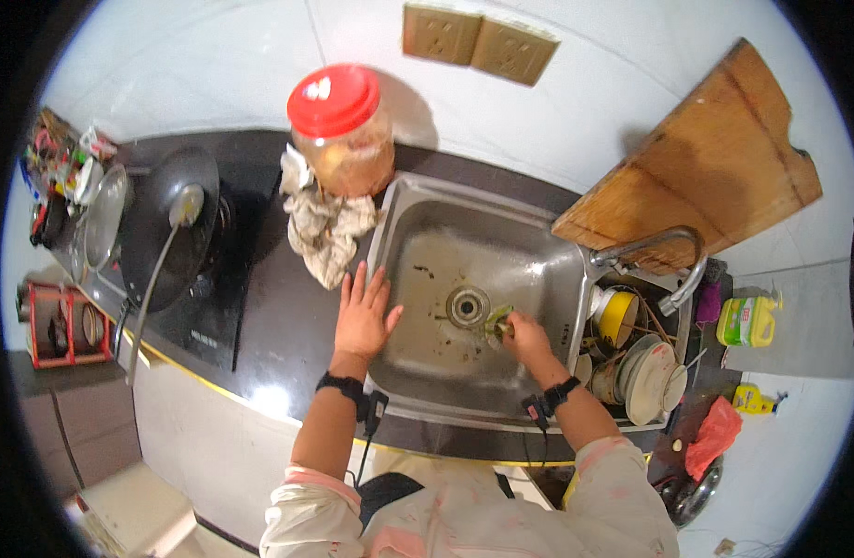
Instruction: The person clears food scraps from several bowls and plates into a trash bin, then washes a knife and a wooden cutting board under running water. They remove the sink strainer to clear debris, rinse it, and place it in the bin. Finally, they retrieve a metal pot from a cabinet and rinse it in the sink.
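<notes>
Inside the stainless steel sink (427, 251), my right hand (529, 340) grips some greenish scraps (497, 325) just right of the drain (468, 307). What exactly the scraps are, I cannot tell. Dark bits of debris (422, 269) are scattered over the basin floor. My left hand (363, 314) rests flat, fingers spread, on the dark countertop (280, 335) at the sink's left rim. Crumpled, stained cloths (327, 230) lie just beyond its fingertips.
A red-lidded jar (343, 132) stands behind the cloths. Left, a wok (169, 244) holding a long-handled ladle (186, 206) sits over the stove. A wooden cutting board (699, 160) leans on the wall behind the faucet (685, 279). Bowls and plates (650, 383) crowd the right basin.
</notes>
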